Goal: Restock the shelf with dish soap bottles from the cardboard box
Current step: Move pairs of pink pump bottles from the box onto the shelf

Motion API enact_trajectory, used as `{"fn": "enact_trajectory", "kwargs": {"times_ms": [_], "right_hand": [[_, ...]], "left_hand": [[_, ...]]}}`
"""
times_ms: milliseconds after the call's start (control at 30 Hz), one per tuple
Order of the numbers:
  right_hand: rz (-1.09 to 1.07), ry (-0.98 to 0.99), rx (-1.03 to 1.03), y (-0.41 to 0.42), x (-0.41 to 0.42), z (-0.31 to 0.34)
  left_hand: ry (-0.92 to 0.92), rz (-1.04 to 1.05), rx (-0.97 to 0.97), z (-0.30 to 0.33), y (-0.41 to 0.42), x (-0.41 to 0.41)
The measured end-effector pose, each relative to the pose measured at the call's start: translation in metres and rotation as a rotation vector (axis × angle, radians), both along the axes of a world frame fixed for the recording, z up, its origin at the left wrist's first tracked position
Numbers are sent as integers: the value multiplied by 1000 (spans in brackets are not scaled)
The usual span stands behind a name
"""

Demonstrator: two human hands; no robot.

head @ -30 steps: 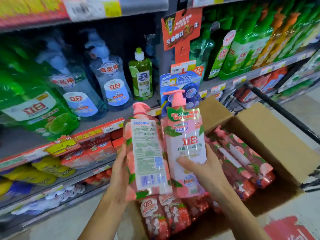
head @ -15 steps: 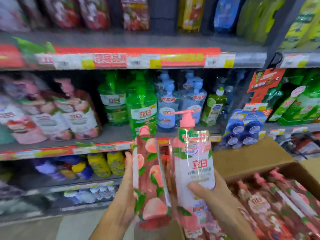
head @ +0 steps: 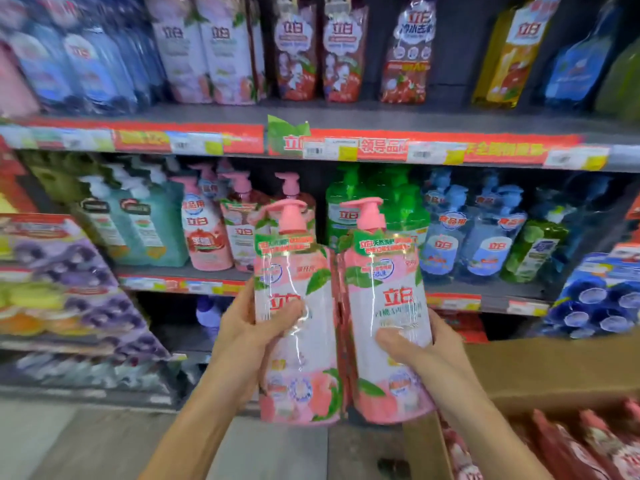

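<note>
Head view, facing a supermarket shelving bay. The left hand (head: 249,327) grips a pink, shrink-wrapped plastic pump bottle of dish soap with a peach-and-leaf label (head: 298,327); the thumb lies across the front label and the fingers curl behind the body. The right hand (head: 415,344) grips a second pink pump bottle of the same design (head: 388,317) in the same way, thumb on the front and fingers wrapped round the far side. Both bottles stand upright, labels toward the camera, side by side and touching or very nearly so, held in the air in front of the middle shelf (head: 207,273).

On that shelf, matching pink pump bottles (head: 242,230) stand behind and just left of the held pair, between teal pump bottles (head: 149,230) on the left and green pump bottles (head: 381,206) on the right; blue pump bottles (head: 485,237) follow further right. The upper shelf (head: 346,116) carries refill pouches. The brown cardboard box (head: 554,368) sits at lower right, its edge near the right forearm, with red-and-pink wrapped packs (head: 571,445) visible inside.

Step in hand, as judged: transfer from box to shelf, with both bottles lifted out and carried up to the pink row, not yet set down. The next move calls for steering the bottles forward into the space in front of the shelved pink ones, clearing the price-strip lip and the pump heads already standing there, then lowering each flat on its base, label outward, before the fingers loosen. Whether the gap takes both abreast cannot be told from this view.
</note>
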State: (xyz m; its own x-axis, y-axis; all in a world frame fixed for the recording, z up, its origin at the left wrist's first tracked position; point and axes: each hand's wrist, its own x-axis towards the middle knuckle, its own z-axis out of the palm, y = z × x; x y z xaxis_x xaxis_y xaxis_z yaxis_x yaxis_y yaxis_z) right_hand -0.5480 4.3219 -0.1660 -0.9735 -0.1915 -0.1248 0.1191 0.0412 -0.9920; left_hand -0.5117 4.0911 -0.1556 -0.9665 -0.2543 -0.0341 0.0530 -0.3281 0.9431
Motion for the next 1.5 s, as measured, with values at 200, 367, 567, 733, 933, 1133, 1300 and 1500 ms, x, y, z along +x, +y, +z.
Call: {"fn": "enact_trajectory", "kwargs": {"times_ms": [200,367,567,733,933,1133,1300,1500], "right_hand": [[9,90,-38,-57,-2,14],[24,190,-92,-97,-17,35],[42,288,-129,-137,-45,54],[51,336,-184,-164,-82,68],[63,364,-220,-201,-134,92],[74,431,-231,-232,-175,125],[98,518,-254,-254,-185,160],[92,641,-286,-291,-220,194]], "left_hand": [[114,120,-98,29,-36,14],[134,226,-204,52,-66,14],[191,324,-238,79,-97,-10],[227,369,-217,89,-124,-49],[280,416,-255,115,-163,-102],[399,395,-296,149,-203,-141],[515,339,-343,181,-234,-154],[651,337,-377,220,-267,-179]]}}
